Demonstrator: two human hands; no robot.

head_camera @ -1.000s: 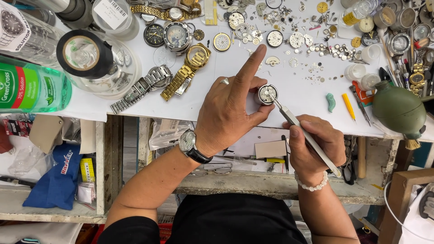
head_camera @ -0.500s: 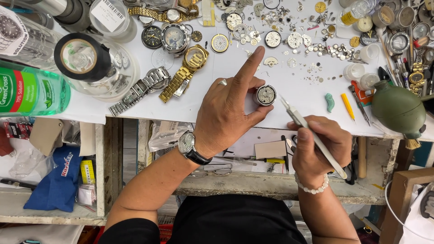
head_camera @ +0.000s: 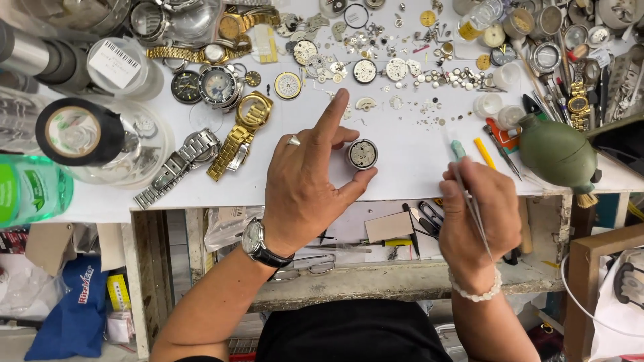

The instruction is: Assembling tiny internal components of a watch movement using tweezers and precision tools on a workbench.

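Steel tweezers [head_camera: 473, 201] now off movement [head_camera: 362, 153].

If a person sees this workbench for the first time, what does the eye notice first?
At the centre, the left hand pinches a small round watch movement between its fingers, while the right hand holds tweezers beside it. A gold watch lies to the left, a green blower to the right, and tiny watch parts are scattered along the top of the white table.
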